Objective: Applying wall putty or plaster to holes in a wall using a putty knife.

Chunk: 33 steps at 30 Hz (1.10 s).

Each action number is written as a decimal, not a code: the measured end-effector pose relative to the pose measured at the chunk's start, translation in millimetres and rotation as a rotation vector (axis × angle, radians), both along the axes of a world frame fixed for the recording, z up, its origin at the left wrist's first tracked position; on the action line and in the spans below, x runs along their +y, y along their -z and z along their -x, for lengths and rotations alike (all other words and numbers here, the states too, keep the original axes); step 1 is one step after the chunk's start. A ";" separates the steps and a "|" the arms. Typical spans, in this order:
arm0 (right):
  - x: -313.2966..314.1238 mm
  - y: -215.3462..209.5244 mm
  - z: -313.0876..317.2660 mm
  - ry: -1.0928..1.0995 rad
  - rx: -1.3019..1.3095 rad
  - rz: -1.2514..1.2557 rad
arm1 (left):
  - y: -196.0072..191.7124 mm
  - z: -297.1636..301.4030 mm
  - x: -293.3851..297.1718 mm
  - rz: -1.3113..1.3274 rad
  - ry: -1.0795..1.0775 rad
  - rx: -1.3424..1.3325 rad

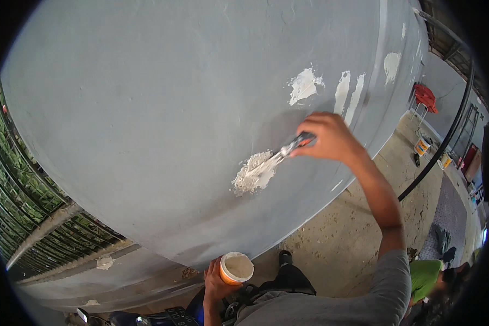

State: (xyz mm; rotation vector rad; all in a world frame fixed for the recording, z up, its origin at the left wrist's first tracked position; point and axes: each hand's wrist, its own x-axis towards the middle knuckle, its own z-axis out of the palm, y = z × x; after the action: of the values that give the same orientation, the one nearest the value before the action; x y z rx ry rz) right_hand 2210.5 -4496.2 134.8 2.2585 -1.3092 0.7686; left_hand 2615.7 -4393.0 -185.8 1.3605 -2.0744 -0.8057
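One arm (383,201) outstretched, right fingers (313,123) grip a scraper (291,148); low left fingers (216,280), a tub (231,277).

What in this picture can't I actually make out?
All in the head view:
- The working edge of the scraper in the right hand: blurred against the pale patch.
- Some fingers of the left hand: hidden by the tub.
- How deep the tub's paste goes: hidden by its wall.
- Most of the motorbike: cut off by the lower edge.
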 end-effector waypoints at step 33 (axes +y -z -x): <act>69.6 187.8 52.9 0.252 -1.235 -0.031 | 15.8 -16.8 17.6 0.029 -0.109 0.025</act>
State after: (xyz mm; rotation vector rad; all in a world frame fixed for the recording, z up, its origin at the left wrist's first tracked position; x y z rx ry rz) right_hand 2157.6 -4426.6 -52.9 1.4727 -1.9914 2.1911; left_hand 2632.5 -4375.4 -201.6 1.4277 -1.9665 -0.7404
